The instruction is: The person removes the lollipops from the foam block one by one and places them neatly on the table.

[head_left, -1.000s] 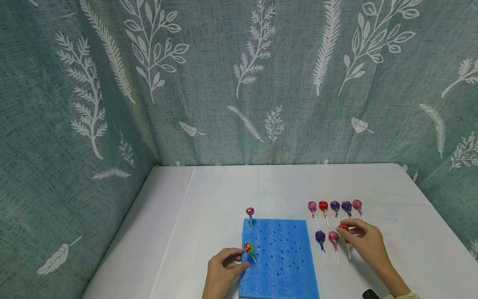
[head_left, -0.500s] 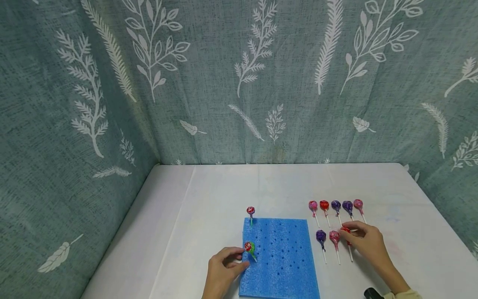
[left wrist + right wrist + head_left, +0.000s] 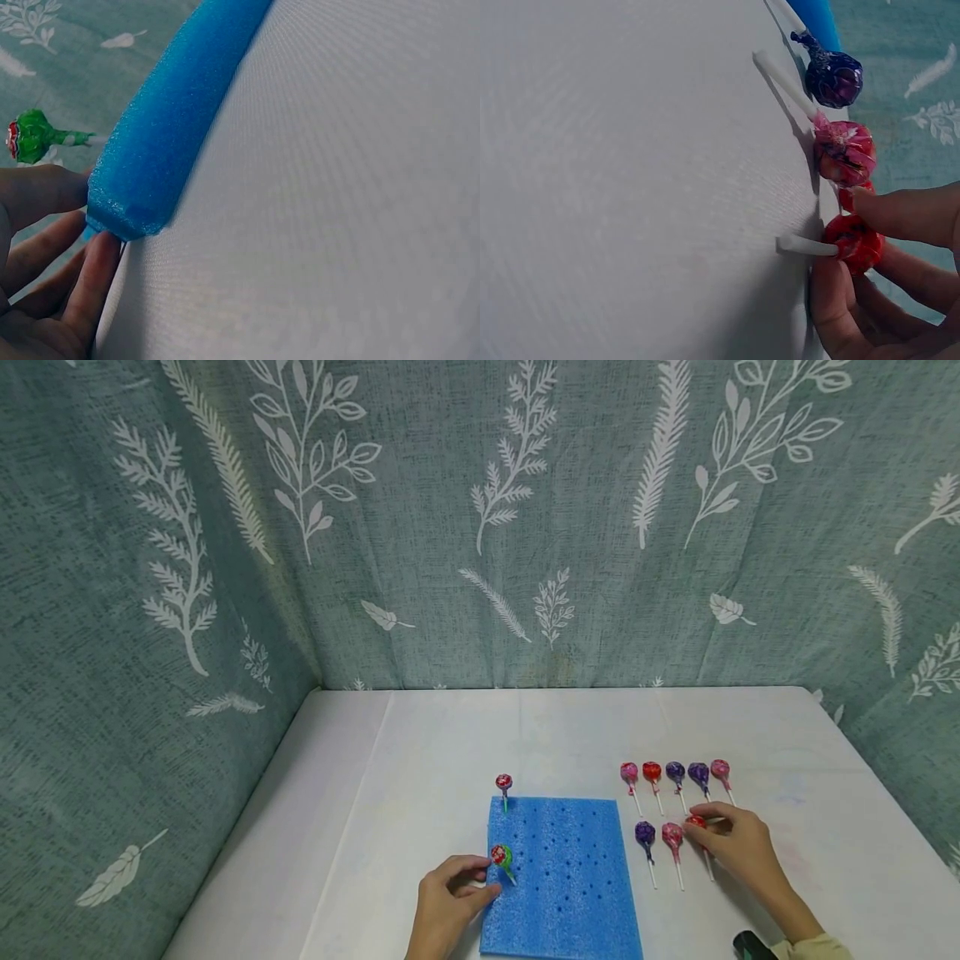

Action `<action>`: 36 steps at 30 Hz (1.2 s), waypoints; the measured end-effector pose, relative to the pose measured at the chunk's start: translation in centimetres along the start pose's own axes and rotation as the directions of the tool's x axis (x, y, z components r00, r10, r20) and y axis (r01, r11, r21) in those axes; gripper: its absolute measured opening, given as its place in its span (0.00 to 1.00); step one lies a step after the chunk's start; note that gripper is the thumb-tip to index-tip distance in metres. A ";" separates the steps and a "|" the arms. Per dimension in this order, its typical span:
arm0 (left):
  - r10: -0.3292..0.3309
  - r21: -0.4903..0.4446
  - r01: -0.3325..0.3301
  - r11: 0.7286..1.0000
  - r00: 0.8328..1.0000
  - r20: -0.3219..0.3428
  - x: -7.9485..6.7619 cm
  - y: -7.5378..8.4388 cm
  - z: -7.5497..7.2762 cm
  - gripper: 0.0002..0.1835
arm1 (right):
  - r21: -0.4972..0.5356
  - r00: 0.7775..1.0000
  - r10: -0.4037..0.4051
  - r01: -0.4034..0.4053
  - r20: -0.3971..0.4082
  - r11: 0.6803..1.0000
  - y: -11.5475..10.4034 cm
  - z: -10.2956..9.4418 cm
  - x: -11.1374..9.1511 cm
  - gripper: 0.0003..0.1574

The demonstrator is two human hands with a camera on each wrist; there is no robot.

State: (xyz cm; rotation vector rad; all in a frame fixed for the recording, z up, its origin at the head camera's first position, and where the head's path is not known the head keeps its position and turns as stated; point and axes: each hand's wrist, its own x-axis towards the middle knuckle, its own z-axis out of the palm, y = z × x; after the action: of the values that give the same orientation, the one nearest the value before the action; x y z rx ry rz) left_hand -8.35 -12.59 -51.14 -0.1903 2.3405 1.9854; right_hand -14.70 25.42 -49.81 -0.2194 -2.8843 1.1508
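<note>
In the head view my left hand (image 3: 450, 897) holds the left edge of a blue foam board (image 3: 558, 935) dotted with small holes. The left wrist view shows its fingers (image 3: 94, 277) at the foam's end. A green-and-red lollipop (image 3: 501, 856) stands in the board beside that hand, and a red-topped lollipop (image 3: 504, 782) stands at the far left corner. My right hand (image 3: 738, 843) pinches a red lollipop (image 3: 855, 244) by its candy end, the white stick pointing toward me. Left of it lie a pink lollipop (image 3: 672, 835) and a purple lollipop (image 3: 645, 833).
Behind the right hand lies a row of several lollipops, among them a red one (image 3: 652, 771) and a purple one (image 3: 699, 773). A black object (image 3: 752, 946) shows by the right sleeve (image 3: 813, 947). Leaf-patterned cloth (image 3: 420, 527) hangs behind the white table (image 3: 390, 777).
The red lollipop's stick has swung slightly to the right in my right hand, which has shifted only a little. My left hand and the foam board have stayed put.
</note>
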 end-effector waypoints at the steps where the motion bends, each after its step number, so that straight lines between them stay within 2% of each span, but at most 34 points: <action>1: 0.000 0.005 0.000 1.000 1.000 -0.002 0.0 0.0 0.0 0.19 | -0.004 1.000 0.001 -0.001 0.006 1.000 0.0 0.0 0.0 0.22; 13: -0.011 0.041 0.011 0.999 1.000 -0.014 0.1 0.1 0.0 0.18 | -0.035 0.998 -0.001 0.003 0.059 0.999 -0.5 -0.4 -0.4 0.23; 19: -0.007 0.039 0.008 0.999 1.000 -0.018 0.0 0.0 0.1 0.18 | -0.045 0.998 0.010 -0.007 0.062 0.999 -0.8 -0.4 -0.6 0.24; 24: -0.001 0.030 0.001 1.000 1.000 -0.013 0.1 0.0 0.0 0.18 | -0.049 0.998 -0.012 0.016 0.062 0.999 -0.9 -0.6 -0.7 0.22; 29: -0.026 0.023 0.027 0.999 1.000 -0.011 0.2 -0.1 0.0 0.19 | -0.065 0.998 -0.034 0.037 0.055 0.997 -1.1 -0.8 -0.7 0.20; 36: -0.059 0.036 0.059 0.998 0.998 -0.014 0.2 -0.1 0.1 0.18 | -0.036 0.996 -0.055 0.058 0.077 0.998 -1.8 -1.1 -0.8 0.21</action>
State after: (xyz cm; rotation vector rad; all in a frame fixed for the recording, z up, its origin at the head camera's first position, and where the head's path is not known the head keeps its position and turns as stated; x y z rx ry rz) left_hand -8.56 -12.51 -51.26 -0.2675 2.3479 1.9196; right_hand -14.01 24.74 -47.71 -0.0968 -2.9590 1.1197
